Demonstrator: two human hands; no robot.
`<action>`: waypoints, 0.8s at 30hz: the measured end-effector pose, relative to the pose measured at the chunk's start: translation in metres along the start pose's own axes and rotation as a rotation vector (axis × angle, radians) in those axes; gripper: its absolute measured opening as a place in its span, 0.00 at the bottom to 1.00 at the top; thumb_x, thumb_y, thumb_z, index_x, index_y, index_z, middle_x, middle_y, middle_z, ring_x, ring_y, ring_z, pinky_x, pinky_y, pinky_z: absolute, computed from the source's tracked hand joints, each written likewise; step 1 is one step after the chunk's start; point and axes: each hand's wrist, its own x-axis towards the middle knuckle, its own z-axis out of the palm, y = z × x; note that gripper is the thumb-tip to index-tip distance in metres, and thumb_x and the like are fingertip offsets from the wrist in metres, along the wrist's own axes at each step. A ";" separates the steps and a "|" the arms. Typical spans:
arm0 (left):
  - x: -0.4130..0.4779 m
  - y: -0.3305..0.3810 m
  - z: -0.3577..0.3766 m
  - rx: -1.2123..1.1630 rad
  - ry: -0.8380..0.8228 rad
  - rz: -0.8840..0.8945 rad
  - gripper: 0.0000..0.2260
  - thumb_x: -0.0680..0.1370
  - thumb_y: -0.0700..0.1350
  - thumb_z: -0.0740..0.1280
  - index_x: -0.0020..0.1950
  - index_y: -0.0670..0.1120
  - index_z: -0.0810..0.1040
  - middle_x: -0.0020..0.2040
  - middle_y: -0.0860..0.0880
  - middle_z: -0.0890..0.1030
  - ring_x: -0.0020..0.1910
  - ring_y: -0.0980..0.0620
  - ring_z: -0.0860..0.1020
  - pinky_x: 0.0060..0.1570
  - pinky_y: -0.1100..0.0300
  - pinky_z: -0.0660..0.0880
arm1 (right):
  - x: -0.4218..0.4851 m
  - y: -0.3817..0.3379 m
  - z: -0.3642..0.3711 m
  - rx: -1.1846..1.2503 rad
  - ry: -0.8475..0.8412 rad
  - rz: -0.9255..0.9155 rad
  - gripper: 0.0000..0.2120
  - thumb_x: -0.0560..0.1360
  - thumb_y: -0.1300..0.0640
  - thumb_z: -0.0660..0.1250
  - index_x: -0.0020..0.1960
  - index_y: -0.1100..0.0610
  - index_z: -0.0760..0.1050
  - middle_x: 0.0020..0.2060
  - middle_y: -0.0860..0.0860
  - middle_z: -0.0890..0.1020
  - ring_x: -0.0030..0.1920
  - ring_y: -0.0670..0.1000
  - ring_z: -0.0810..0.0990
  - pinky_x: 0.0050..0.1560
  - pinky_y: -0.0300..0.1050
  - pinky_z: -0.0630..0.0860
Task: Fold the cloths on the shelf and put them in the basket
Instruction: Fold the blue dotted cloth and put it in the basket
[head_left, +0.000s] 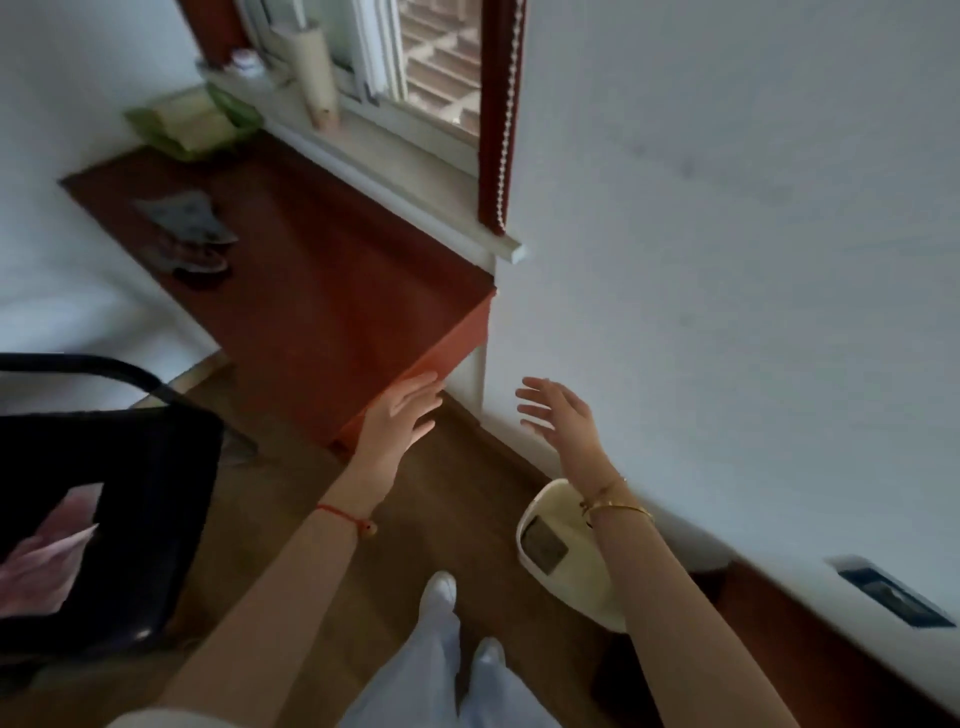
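A small heap of grey and pink cloths (189, 234) lies on the far left part of the reddish-brown shelf (332, 291) under the window. A black basket (119, 519) stands at the lower left with a pink folded cloth (47, 561) inside it. My left hand (402, 415) reaches forward with straight fingers, at the near corner of the shelf, holding nothing. My right hand (558, 410) is raised to its right with spread fingers, in front of the white wall, and is empty too.
A green tray (192, 124) with pale folded items sits at the far end of the shelf. A paper roll (314, 67) leans on the window sill. A cream bathroom scale (566, 551) lies on the wooden floor by the wall. My feet (457, 623) stand below.
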 end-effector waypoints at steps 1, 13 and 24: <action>-0.010 0.004 -0.010 -0.017 0.042 0.015 0.13 0.79 0.41 0.66 0.63 0.47 0.77 0.64 0.47 0.79 0.63 0.52 0.78 0.66 0.52 0.73 | -0.003 -0.007 0.012 -0.026 -0.036 -0.014 0.17 0.81 0.50 0.58 0.61 0.59 0.77 0.56 0.56 0.82 0.56 0.56 0.82 0.60 0.50 0.79; -0.076 0.027 -0.168 -0.256 0.514 0.193 0.12 0.80 0.41 0.64 0.63 0.46 0.77 0.62 0.46 0.80 0.63 0.48 0.78 0.67 0.49 0.72 | -0.011 -0.033 0.212 -0.175 -0.528 -0.114 0.15 0.82 0.52 0.58 0.60 0.59 0.78 0.55 0.55 0.83 0.58 0.57 0.81 0.62 0.53 0.77; 0.009 0.079 -0.357 -0.212 0.593 0.255 0.10 0.79 0.40 0.66 0.58 0.50 0.79 0.60 0.47 0.81 0.62 0.48 0.78 0.66 0.50 0.73 | 0.054 -0.044 0.405 -0.204 -0.535 -0.158 0.10 0.81 0.53 0.59 0.53 0.52 0.79 0.52 0.53 0.83 0.55 0.54 0.82 0.60 0.52 0.78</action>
